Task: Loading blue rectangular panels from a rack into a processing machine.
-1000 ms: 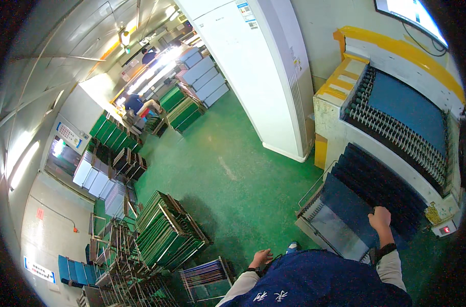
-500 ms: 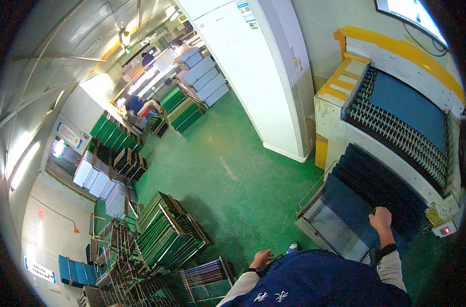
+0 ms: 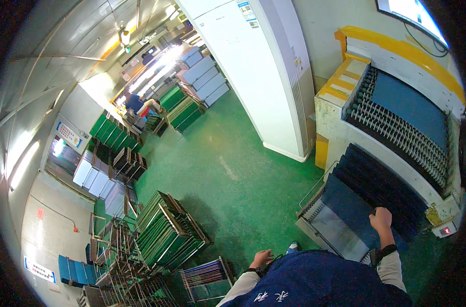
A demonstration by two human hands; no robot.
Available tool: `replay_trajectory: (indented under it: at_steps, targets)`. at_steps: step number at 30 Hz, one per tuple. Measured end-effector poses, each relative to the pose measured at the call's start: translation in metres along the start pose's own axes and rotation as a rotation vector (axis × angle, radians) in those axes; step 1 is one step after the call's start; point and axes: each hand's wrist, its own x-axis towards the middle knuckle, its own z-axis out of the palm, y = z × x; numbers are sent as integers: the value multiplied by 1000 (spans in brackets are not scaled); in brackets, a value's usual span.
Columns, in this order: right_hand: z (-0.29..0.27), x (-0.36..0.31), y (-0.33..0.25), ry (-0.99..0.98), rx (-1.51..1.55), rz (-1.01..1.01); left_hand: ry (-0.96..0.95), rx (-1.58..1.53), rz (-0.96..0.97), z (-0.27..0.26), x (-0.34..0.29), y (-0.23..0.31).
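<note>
My right hand [image 3: 380, 220] is closed at the upper edge of a dark blue panel [image 3: 349, 209], the front one in a slotted metal rack [image 3: 314, 229]. What lies inside its fingers is mostly hidden. Behind that panel several darker panels [image 3: 381, 187] lean in a row. A pale grey sheet-like surface [image 3: 331, 233] shows at the rack's front. My left hand [image 3: 263, 257] hangs by my waist, fingers loosely bent and apart, holding nothing I can see.
Right of the rack stands a roller conveyor [image 3: 396, 123] carrying a blue panel [image 3: 409, 102]. A tall white cabinet [image 3: 253, 66] rises ahead. Racks of green panels [image 3: 164, 233] and a small rack [image 3: 207, 279] stand on the left. A person [image 3: 135, 104] sits far off.
Both my hands and the panels in the rack stay in place. Far off, a head beside the stacked boxes no longer shows, and the seated person has shifted slightly.
</note>
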Motion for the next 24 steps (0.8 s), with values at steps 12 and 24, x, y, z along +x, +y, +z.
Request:
replay_trajectory:
  at_steps: [12, 24]
  targets:
    - [-6, -3, -6, -30, -16, 16, 19, -11, -4, -2, -1, 0]
    - [-3, -1, -2, -17, -5, 21, 0, 20, -5, -5, 10, -5]
